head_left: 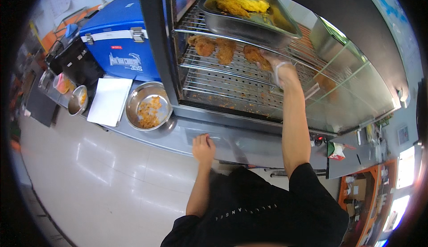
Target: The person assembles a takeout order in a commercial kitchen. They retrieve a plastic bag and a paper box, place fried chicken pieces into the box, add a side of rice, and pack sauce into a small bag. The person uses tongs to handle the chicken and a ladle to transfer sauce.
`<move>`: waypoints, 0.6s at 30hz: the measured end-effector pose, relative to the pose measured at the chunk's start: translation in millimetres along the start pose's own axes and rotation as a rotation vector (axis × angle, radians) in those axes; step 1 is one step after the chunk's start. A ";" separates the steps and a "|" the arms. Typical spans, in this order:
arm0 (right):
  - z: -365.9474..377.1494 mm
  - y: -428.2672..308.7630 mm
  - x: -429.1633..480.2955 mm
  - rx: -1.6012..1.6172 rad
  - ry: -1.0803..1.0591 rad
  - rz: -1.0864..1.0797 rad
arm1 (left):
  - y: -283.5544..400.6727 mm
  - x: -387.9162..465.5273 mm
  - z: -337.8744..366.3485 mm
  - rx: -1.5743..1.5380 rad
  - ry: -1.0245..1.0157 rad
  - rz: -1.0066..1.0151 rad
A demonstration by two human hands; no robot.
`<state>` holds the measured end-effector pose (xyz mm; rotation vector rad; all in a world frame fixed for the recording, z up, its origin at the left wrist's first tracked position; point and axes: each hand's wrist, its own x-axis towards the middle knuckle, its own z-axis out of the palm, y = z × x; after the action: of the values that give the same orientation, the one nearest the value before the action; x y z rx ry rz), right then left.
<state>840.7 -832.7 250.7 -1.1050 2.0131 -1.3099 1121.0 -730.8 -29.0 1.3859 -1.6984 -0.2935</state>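
My right hand, in a clear plastic glove, reaches into a heated display cabinet. Its fingers grip a fried chicken piece at the middle wire rack; the rack bar and glove partly hide them. Left of it on that rack lie two more pieces, a fried chicken drumstick and a rounder fried piece. Above, a deep steel pan with fried chicken rests on the upper rack. My left hand is curled over the front of the steel counter, with nothing visible in it.
Left of the cabinet are a steel bowl with fried crumbs, white paper, a smaller steel bowl and a blue cooler box. Sliding glass covers the cabinet's right side. A small carton stands right.
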 end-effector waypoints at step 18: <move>-40.5 51.1 -135.1 -0.710 1.127 -1.010 | 16.2 -8.4 -25.4 -0.188 -0.019 -0.068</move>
<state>866.1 -688.5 217.7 -2.2585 3.0170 -2.0665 1129.0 -709.2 -7.8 1.3064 -1.5969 -0.4933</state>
